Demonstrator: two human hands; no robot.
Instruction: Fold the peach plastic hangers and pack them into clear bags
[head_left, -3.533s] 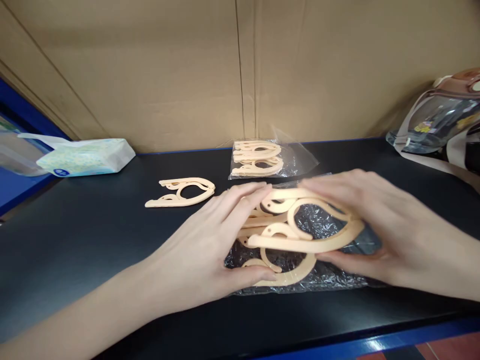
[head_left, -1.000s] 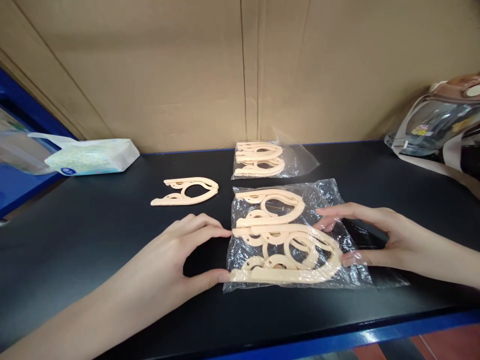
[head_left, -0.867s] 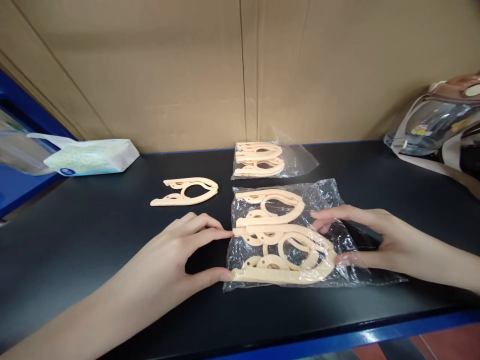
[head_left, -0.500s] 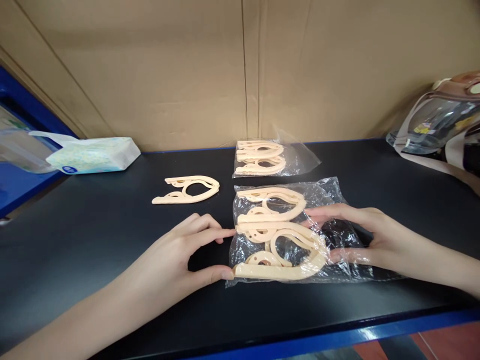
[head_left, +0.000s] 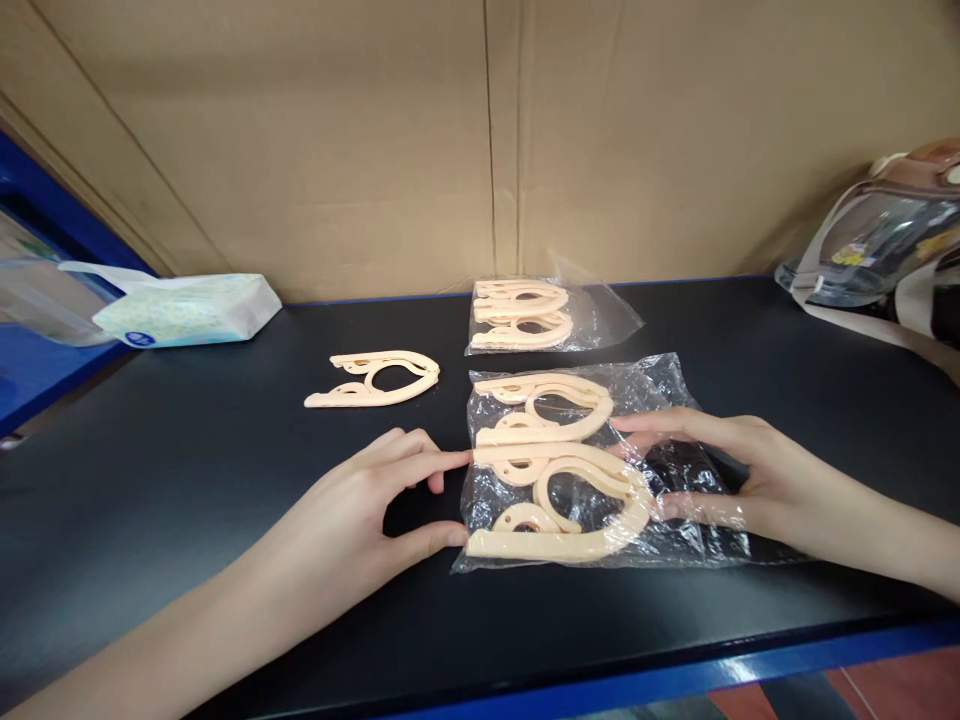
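Observation:
A clear plastic bag [head_left: 679,385] lies flat on the black table, with beige folding hangers [head_left: 592,545] inside it. My left hand [head_left: 375,495] is at the bag's left edge, index fingertip and thumb apart, both touching near the hangers' ends. On the other side, my right hand [head_left: 739,470] has its thumb and fingers spread at the hangers' curved ends. Its fingers look to be inside the bag, seen through the film. Farther back lies a second bag [head_left: 600,320] with more folded hangers [head_left: 525,330]. A loose folding hanger [head_left: 375,380] rests to the left.
A tissue pack [head_left: 195,310] stands at the back left beside a blue frame [head_left: 45,190]. At the back right is a clear bottle [head_left: 862,245] with a brown lid and strap. Cardboard [head_left: 337,150] walls the back; a blue edge [head_left: 675,680] borders the front.
My left thumb has drawn slightly back from the lower hanger's end. The hangers in the near bag have barely shifted, and my right hand stays about where it was.

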